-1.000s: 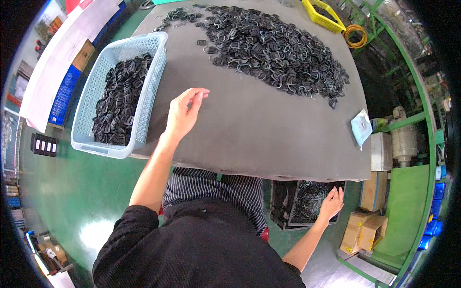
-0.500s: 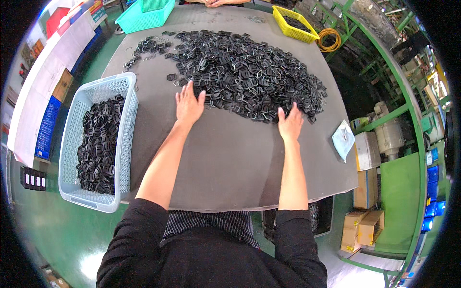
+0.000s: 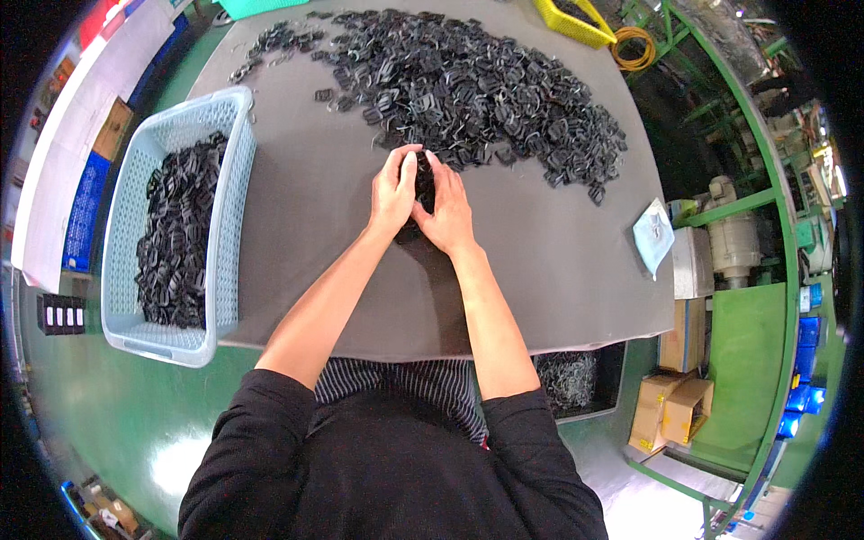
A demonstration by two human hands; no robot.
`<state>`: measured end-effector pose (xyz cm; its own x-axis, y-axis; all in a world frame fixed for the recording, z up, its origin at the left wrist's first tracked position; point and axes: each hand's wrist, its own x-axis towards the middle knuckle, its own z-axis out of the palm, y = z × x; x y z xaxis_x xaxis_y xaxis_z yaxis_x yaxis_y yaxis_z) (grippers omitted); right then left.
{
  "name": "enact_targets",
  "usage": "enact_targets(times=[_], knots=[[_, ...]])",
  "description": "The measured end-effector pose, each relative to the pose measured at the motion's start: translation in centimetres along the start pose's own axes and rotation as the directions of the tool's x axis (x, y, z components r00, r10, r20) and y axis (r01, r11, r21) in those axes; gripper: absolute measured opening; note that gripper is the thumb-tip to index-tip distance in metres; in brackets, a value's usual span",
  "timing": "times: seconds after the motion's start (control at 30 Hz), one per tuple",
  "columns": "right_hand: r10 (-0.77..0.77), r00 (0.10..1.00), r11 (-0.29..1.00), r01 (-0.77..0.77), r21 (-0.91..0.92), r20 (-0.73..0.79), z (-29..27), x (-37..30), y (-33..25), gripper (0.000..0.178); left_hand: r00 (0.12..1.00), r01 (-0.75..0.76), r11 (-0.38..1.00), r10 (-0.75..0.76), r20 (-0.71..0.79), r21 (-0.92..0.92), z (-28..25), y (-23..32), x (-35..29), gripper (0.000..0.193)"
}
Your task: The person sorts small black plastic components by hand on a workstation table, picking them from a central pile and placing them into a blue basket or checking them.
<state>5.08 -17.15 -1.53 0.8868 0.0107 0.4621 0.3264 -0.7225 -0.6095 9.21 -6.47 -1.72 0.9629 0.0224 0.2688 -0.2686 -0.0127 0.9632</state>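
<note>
A broad heap of small black strap buckles, some with metal wire pieces among them, spreads over the far half of the grey table. At the heap's near edge my left hand and my right hand are cupped toward each other, thumbs close together. Between the palms they hold a bunch of black buckles, partly hidden by my fingers. To the left stands a light blue plastic basket with many similar black buckles in it.
A light blue packet lies near the table's right edge. At the far edge are a yellow basket and a green basket. A dark bin with metal pieces sits below the table, cardboard boxes beside it.
Both hands, spread apart at the heap before, have come together and closed around a bunch of buckles. The heap's near edge has changed shape. The whole view has shifted slightly.
</note>
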Motion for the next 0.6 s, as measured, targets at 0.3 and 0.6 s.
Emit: enact_targets(times=[0.3,0.6], knots=[[0.290,0.957,0.951,-0.291,0.104,0.026,-6.5,-3.1,-1.2,0.031,0.990,0.108,0.984,-0.093,-0.104,0.142,-8.3,2.3,-5.4,0.018],[0.163,0.981,0.824,-0.191,-0.533,-0.101,-10.7,-3.0,0.0,0.041,0.934,-0.352,0.679,0.297,0.197,0.644,-6.7,4.7,-5.6,0.029]])
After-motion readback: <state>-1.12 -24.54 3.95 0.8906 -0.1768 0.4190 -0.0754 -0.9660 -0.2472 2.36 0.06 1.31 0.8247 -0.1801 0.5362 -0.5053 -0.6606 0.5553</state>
